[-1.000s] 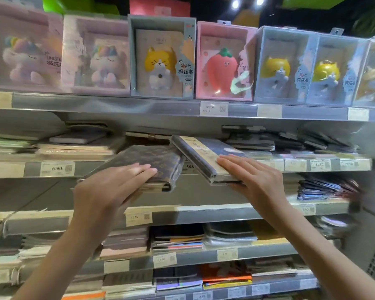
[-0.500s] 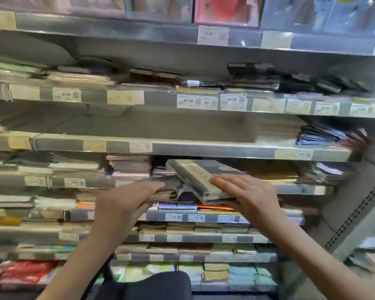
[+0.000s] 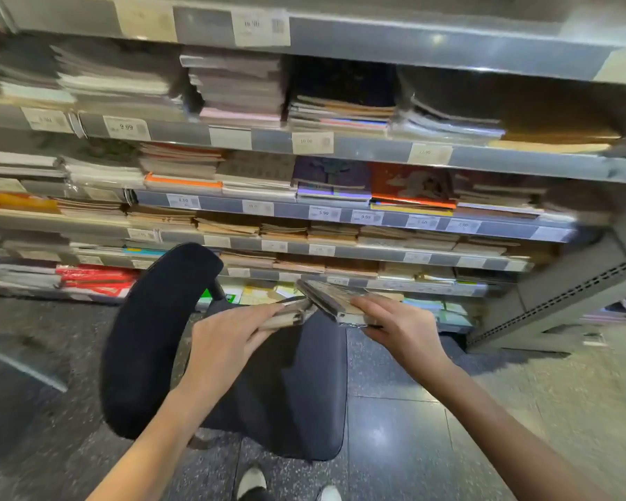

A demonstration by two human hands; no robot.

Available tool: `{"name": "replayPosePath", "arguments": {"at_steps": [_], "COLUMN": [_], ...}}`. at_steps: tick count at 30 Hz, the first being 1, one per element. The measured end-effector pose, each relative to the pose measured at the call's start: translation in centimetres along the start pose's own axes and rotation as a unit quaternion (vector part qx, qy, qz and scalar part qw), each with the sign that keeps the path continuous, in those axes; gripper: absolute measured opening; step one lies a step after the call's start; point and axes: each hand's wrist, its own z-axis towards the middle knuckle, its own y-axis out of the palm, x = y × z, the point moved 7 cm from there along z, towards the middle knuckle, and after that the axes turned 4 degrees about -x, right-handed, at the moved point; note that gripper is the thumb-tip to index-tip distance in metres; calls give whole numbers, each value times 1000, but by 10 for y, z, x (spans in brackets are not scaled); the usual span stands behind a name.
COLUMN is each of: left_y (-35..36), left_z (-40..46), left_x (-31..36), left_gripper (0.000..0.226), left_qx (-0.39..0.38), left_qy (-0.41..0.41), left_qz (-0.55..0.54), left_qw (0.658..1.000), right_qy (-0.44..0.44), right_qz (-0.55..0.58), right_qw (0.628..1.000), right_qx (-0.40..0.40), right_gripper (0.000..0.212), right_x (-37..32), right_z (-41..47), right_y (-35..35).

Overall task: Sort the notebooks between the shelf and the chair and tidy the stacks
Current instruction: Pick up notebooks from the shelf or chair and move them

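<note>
Above the dark chair seat (image 3: 286, 392), one notebook stack (image 3: 286, 316) is clasped by left hand (image 3: 228, 341); another (image 3: 335, 301), at 3 o'clock, is gripped by right hand (image 3: 402, 327).

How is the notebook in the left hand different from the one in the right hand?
The left notebook is mostly hidden under the left hand, showing only its pale page edge; the right notebook shows its whole cover. The right notebook looks thicker and tilts down to the right under the right hand, while the left notebook lies flatter. Both are held above the chair seat, their near corners almost meeting.
</note>
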Motion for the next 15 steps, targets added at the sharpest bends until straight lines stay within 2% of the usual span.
{"name": "replayPosePath", "arguments": {"at_steps": [3,7,11,15], "left_y": [33,73,106,122], "left_z": [-11,-29,-50,-54], "left_x": [-25,-58,-91,-114], "left_gripper": [39,38,40,30], "left_qx": [-38,-52,-21,14], "left_qy": [-12,-64,-126,-145], "left_qz": [-26,-46,-61,-62], "left_qw": [999,996,990,987], "right_qy": [71,119,105,104], "right_qz": [38,64,43,45], "right_qw": [996,988,988,986], "right_qx": [-45,-79,-101,-121], "right_gripper": [50,53,55,49], "right_x": [3,9,15,14], "right_z": [-16,-37,-43,-47], "right_y": [57,128,192,252]}}
